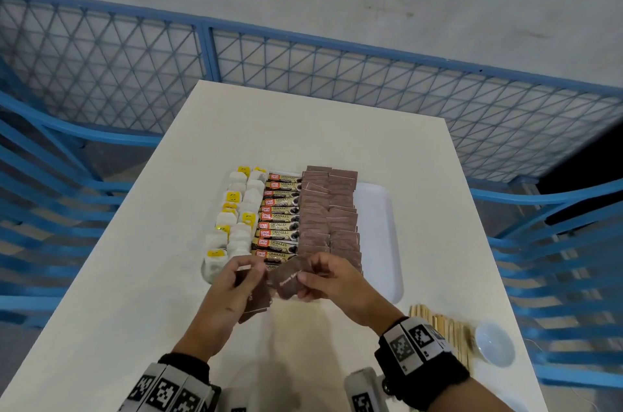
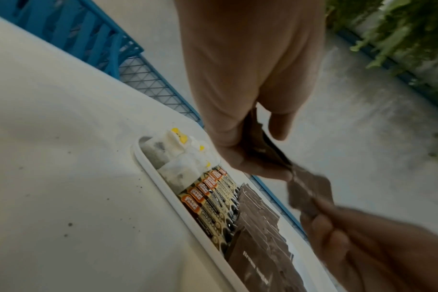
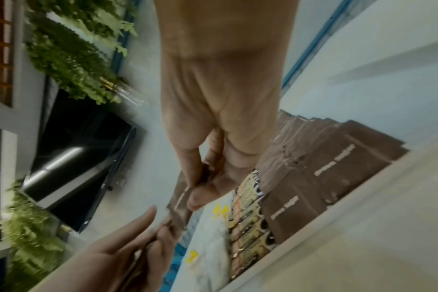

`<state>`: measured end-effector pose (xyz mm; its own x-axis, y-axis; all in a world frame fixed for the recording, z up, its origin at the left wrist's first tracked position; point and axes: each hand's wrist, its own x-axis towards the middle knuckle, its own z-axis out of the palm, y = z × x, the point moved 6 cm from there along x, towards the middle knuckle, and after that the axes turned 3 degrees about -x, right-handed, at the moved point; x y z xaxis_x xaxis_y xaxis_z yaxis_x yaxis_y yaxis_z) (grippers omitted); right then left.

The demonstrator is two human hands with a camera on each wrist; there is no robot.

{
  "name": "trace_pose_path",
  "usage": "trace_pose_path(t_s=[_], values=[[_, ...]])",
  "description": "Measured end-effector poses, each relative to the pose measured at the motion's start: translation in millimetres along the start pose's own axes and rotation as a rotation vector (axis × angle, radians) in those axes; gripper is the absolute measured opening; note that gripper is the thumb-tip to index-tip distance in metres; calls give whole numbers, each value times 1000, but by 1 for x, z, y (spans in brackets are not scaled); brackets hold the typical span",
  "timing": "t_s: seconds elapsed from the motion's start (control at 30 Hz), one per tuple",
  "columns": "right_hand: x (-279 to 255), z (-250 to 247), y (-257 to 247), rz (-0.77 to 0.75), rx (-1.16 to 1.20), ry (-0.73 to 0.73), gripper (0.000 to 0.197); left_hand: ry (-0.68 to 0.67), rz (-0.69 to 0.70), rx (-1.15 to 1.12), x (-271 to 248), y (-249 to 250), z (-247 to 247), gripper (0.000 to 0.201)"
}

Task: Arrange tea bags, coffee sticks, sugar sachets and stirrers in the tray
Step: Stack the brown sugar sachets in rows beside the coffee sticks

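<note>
Brown sugar sachets (image 1: 289, 280) are pinched in the right hand (image 1: 332, 280) and a small stack is gripped by the left hand (image 1: 232, 290), just above the near edge of the white tray (image 1: 377, 226). Filled sugar rows could be knocked askew if the sachets are dropped carelessly.

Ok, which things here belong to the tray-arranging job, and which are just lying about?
Part of the job:
- white tray
- tea bags
- coffee sticks
- brown sugar sachets in the tray
- sachets held by the left hand and right hand
- wooden stirrers, on the table

Just lying about:
- small white bowl
- blue mesh fence
</note>
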<state>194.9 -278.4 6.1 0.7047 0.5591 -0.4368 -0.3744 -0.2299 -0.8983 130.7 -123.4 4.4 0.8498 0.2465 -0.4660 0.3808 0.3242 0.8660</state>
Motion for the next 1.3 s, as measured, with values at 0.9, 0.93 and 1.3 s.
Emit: trace_pose_path(t_s=[0.9,0.93,1.3], values=[[19,-30,34,-62,-1082,476,29,-129,-6,9,-1,-3,1,40],[19,-30,33,-68,-1094,471,29,-133,-6,23,-1,-3,1,41],[14,-31,27,-142,-1079,457,35,-77,16,-9,1,1,-7,36]])
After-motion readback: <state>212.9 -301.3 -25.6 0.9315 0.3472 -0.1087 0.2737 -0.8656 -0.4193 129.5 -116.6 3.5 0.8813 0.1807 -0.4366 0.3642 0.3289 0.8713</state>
